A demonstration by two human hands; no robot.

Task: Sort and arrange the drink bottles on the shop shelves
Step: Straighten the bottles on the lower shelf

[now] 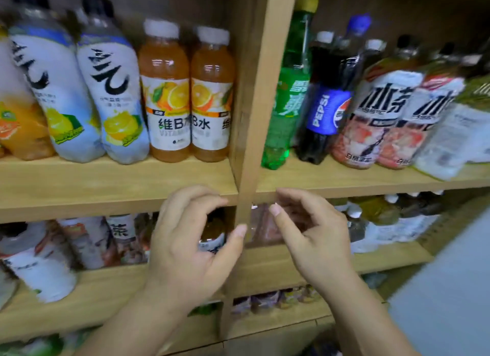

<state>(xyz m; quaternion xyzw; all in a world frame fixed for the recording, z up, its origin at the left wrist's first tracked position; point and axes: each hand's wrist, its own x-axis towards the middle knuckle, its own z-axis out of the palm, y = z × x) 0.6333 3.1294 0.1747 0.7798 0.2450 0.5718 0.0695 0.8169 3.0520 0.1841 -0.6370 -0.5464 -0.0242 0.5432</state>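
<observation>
Wooden shelves [106, 180] carry the bottles: two orange vitamin drinks [164, 90] just left of the upright [262, 90], a green bottle [289, 90] and a Pepsi [326, 101] just right of it. Near the upright, the left hand [185, 247] and right hand [313, 236] hover with loosely curled fingers, holding nothing.

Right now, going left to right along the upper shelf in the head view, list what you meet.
cropped orange bottle, lemon bottle, second lemon bottle, vitamin bottle, second vitamin bottle, wooden divider, green bottle, Pepsi bottle, pink-label bottle, second pink-label bottle
</observation>
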